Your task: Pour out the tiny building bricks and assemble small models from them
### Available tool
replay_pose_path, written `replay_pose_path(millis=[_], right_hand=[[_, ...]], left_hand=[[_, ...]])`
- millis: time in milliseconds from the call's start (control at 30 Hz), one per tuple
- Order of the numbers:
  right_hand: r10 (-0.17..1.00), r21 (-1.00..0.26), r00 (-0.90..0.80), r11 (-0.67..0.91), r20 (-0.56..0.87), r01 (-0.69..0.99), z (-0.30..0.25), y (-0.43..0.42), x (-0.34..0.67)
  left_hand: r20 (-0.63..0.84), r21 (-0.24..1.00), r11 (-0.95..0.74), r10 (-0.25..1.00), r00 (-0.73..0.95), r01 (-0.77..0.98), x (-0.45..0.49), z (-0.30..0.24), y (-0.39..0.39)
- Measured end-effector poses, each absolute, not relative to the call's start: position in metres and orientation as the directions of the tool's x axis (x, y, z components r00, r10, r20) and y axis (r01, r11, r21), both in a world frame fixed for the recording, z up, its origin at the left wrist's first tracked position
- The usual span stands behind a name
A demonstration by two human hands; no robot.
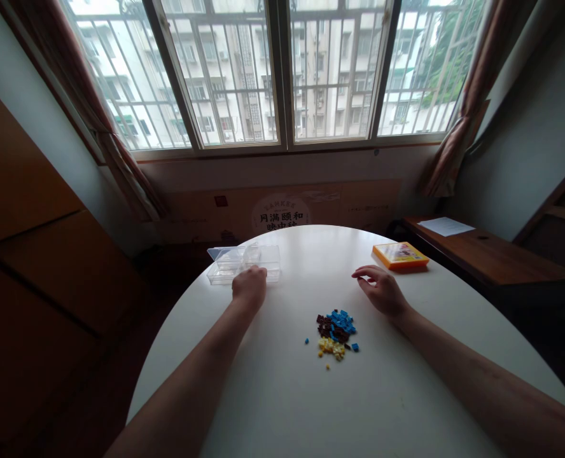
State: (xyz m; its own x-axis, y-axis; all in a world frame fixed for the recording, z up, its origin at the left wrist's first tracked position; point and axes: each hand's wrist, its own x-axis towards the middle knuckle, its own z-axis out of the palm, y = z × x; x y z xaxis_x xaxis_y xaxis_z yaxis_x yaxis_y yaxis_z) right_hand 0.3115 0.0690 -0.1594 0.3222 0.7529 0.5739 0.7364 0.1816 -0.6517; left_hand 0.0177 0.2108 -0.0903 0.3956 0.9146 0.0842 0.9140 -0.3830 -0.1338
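My left hand point(250, 285) is at the front of a clear plastic compartment box point(219, 273), its fingers curled closed against the front wall and largely hidden from me. The box's lid point(225, 253) stands tilted up at the left. My right hand point(380, 291) hovers over or rests on the table to the right, fingers loosely bent and apart, holding nothing. Between my forearms lies a heap of tiny building bricks: blue ones point(342, 320), dark brown ones point(324, 327) and yellow ones point(331, 346). A few stray pieces lie around it.
The round white table point(282, 407) fills the foreground. An orange flat case point(400, 256) with a printed top lies beyond my right hand. At the right stands a wooden desk point(502, 254) bearing a white sheet point(446, 226). A barred window and curtains are behind.
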Motion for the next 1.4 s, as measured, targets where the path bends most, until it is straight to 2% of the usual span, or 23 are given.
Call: replay_pose_path(millis=[367, 533, 1100, 1400], right_hand=[[0.777, -0.667, 0.315, 0.173, 0.545, 0.725, -0.159, 0.068, 0.310], [0.784, -0.669, 0.311, 0.172, 0.538, 0.723, -0.159, 0.068, 0.310], [0.793, -0.667, 0.305, 0.165, 0.528, 0.726, -0.160, 0.067, 0.311], [0.789, -0.655, 0.296, 0.170, 0.538, 0.737, -0.162, 0.069, 0.312]], left_hand=[[0.163, -0.084, -0.334, 0.925, 0.344, 0.939, 0.005, -0.088, 0.223], [0.192, -0.114, -0.404, 0.887, 0.419, 0.908, 0.030, -0.093, 0.188], [0.073, -0.146, -0.322, 0.940, 0.335, 0.935, 0.030, -0.105, 0.193], [0.050, -0.143, -0.379, 0.920, 0.389, 0.914, 0.032, -0.104, 0.185]])
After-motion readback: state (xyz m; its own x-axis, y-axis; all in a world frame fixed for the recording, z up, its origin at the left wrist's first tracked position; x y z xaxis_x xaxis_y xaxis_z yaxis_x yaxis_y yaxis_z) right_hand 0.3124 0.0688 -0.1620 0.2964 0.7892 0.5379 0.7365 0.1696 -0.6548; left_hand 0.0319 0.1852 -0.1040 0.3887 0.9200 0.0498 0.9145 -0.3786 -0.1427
